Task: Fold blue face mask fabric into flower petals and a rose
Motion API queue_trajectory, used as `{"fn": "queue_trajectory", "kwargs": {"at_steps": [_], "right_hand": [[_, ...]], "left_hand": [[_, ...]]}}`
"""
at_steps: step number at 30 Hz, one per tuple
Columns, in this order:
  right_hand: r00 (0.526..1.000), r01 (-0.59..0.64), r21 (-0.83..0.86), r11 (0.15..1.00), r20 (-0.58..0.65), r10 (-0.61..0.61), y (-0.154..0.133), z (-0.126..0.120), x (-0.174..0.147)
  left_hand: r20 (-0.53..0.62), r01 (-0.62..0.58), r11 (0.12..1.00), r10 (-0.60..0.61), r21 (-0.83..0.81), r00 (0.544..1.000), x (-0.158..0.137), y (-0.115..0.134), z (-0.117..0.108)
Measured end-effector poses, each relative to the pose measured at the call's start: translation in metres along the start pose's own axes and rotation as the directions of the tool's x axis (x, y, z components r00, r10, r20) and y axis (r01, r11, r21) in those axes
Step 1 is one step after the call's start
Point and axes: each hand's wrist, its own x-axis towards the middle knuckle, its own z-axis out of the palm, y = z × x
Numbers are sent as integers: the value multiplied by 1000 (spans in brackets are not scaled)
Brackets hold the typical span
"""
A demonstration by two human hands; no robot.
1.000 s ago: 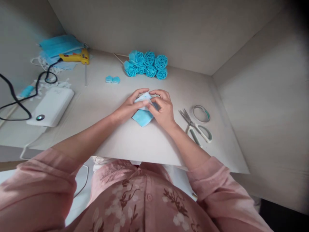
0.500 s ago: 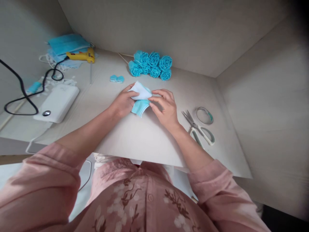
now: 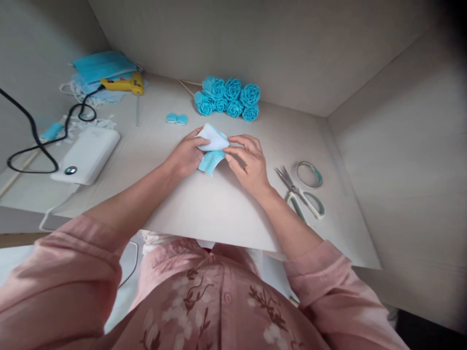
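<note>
A piece of face mask fabric (image 3: 212,162), light blue on one side and white on the other, is folded and held above the middle of the table. My left hand (image 3: 188,151) pinches it from the left, thumb lying over the white face. At its right edge, the fingertips and thumb of my right hand (image 3: 250,163) are closed on the layers. Beyond my hands lie a small pair of blue cut pieces (image 3: 177,119) and a cluster of blue fabric roses (image 3: 233,99), some with pale stick stems.
White-handled scissors (image 3: 301,194) and a roll of tape (image 3: 309,174) lie on the right. On the left are a white power bank (image 3: 87,155), a yellow glue gun (image 3: 124,85) with a looping black cord, stacked blue masks (image 3: 102,66) and white scraps. Walls enclose the table's back and sides.
Both hands stay almost in place. The lower blue flap of the fabric has shifted slightly, and my right fingertips have moved a little to the left along the edge.
</note>
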Motion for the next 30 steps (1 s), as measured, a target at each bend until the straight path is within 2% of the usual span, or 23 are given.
{"fn": "queue_trajectory", "kwargs": {"at_steps": [5,15,25,27,30], "right_hand": [[999,21,28,999,-30,-20,1,1,-1],[999,20,-28,999,32,-19,3,3,-2],[981,91,-117,989,183,-69,-8,-1,-1],[986,63,-107,992,162,-45,-9,-1,-1],[999,-16,-72,997,35,19,-6,0,-1]], "left_hand": [[10,6,1000,-6,-8,1000,0,0,0],[1,13,999,-13,-39,1000,1,-3,-3],[32,36,999,-36,-4,999,-4,-7,1],[35,62,998,-63,29,997,-6,-7,2],[50,74,994,-78,76,996,-7,-8,3]]}}
